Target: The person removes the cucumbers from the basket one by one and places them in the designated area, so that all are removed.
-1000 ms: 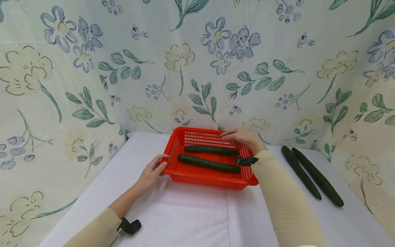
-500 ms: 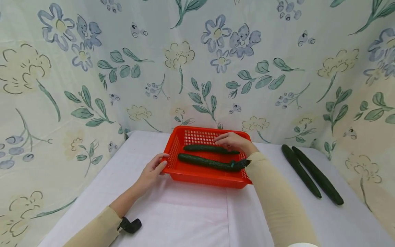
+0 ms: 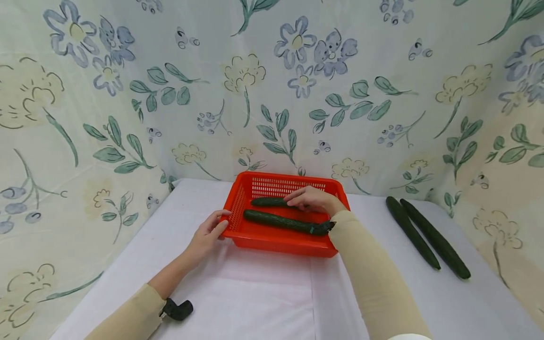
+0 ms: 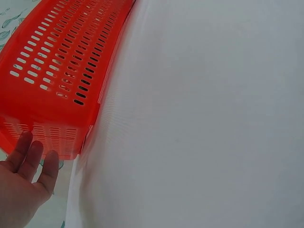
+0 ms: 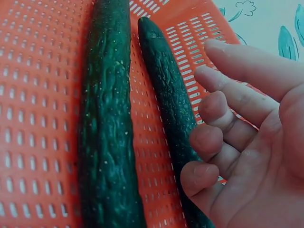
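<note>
A red slotted plastic basket (image 3: 272, 242) stands on the white-covered table with two dark green cucumbers in it. The front cucumber (image 3: 278, 222) lies lengthwise, its right end partly behind the right wrist strap; the rear cucumber (image 3: 268, 201) is partly covered by my right hand (image 3: 313, 199). In the right wrist view that hand (image 5: 251, 128) hovers beside the rear cucumber (image 5: 166, 90), fingers loosely bent and holding nothing. My left hand (image 3: 208, 234) holds the basket's left rim; in the left wrist view its fingers (image 4: 49, 173) are against the outer end wall.
Two more cucumbers, a left one (image 3: 412, 232) and a right one (image 3: 435, 239), lie side by side on the table right of the basket. A floral cloth (image 3: 238, 141) hangs behind and at both sides. White cloth (image 3: 255, 297) covers the table in front.
My right hand has moved left and lower, from the basket's right rear rim to over the rear cucumber. The left hand stays at the left rim.
</note>
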The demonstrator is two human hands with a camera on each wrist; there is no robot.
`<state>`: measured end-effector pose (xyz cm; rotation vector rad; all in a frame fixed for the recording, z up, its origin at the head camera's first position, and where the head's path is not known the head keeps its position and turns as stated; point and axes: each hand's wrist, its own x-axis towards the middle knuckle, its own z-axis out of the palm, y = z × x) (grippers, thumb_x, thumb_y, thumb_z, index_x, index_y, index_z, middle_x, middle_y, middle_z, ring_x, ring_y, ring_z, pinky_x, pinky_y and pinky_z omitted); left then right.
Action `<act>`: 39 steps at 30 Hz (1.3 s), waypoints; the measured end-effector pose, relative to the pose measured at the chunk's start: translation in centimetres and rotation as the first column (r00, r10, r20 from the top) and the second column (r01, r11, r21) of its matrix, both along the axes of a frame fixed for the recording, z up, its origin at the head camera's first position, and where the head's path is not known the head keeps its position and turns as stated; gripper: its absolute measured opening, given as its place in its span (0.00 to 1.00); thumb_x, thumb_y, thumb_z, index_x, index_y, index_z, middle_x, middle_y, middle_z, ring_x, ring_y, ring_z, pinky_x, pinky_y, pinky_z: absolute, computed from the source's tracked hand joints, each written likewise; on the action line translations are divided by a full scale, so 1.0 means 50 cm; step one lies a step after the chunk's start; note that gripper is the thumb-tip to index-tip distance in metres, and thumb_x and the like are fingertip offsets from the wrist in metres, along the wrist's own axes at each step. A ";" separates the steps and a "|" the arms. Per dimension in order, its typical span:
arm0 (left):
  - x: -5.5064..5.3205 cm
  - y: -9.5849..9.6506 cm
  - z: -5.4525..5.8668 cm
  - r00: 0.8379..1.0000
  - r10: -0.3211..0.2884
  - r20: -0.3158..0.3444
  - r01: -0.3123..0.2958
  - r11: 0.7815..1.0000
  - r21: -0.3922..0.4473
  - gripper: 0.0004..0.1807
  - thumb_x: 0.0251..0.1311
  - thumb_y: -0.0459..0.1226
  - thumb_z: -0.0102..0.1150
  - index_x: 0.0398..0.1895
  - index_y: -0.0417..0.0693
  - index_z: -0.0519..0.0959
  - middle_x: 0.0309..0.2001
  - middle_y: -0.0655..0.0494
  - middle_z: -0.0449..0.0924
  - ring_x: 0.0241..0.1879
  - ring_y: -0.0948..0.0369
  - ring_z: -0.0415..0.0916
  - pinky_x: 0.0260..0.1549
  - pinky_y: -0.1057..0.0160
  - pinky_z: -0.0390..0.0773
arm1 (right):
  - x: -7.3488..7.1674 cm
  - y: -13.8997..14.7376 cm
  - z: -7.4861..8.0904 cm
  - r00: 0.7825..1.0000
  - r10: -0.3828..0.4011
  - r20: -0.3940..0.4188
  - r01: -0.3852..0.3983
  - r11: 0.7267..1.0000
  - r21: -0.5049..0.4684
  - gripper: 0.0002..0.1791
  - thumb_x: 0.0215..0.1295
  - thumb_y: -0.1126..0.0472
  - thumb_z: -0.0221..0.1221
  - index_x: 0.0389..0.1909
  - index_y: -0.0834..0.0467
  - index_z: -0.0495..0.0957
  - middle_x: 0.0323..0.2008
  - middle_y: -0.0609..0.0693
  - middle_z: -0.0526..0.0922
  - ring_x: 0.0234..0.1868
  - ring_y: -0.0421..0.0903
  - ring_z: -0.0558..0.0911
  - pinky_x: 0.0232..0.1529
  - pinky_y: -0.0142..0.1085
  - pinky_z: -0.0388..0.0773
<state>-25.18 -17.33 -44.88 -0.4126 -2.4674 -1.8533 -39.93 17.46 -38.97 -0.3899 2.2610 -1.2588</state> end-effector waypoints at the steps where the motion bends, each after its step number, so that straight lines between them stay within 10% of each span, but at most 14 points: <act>1: 0.000 -0.001 0.001 1.000 -0.002 -0.003 0.002 1.000 0.003 0.22 0.76 0.43 0.50 0.69 0.50 0.67 0.58 0.37 0.72 0.47 0.52 0.75 0.48 0.59 0.81 | 0.000 -0.003 0.001 1.000 -0.002 -0.003 0.002 1.000 0.003 0.23 0.67 0.52 0.64 0.62 0.54 0.80 0.25 0.52 0.77 0.28 0.48 0.74 0.35 0.33 0.75; 11: -0.002 -0.001 0.003 0.999 0.026 0.033 -0.026 0.999 -0.022 0.22 0.77 0.37 0.47 0.71 0.47 0.65 0.59 0.34 0.70 0.48 0.52 0.74 0.52 0.49 0.81 | 0.005 -0.027 -0.010 0.999 0.032 0.038 -0.035 0.996 0.078 0.22 0.65 0.52 0.66 0.59 0.52 0.82 0.34 0.49 0.83 0.30 0.45 0.74 0.37 0.32 0.76; 19: -0.001 0.000 0.005 0.999 0.033 0.027 -0.032 0.999 -0.018 0.22 0.77 0.41 0.48 0.70 0.50 0.66 0.56 0.37 0.73 0.46 0.55 0.75 0.50 0.53 0.81 | 0.007 -0.028 -0.022 0.983 0.087 0.163 -0.113 0.981 0.157 0.23 0.59 0.55 0.70 0.56 0.55 0.84 0.59 0.53 0.81 0.59 0.51 0.75 0.62 0.44 0.76; 39: -0.006 -0.006 -0.008 1.000 0.009 -0.018 -0.009 1.000 -0.012 0.21 0.76 0.43 0.50 0.68 0.50 0.68 0.52 0.36 0.74 0.43 0.57 0.76 0.46 0.59 0.81 | -0.006 -0.018 -0.037 0.985 0.172 0.003 -0.164 0.932 0.325 0.23 0.55 0.52 0.70 0.52 0.55 0.87 0.55 0.50 0.85 0.56 0.49 0.77 0.64 0.47 0.73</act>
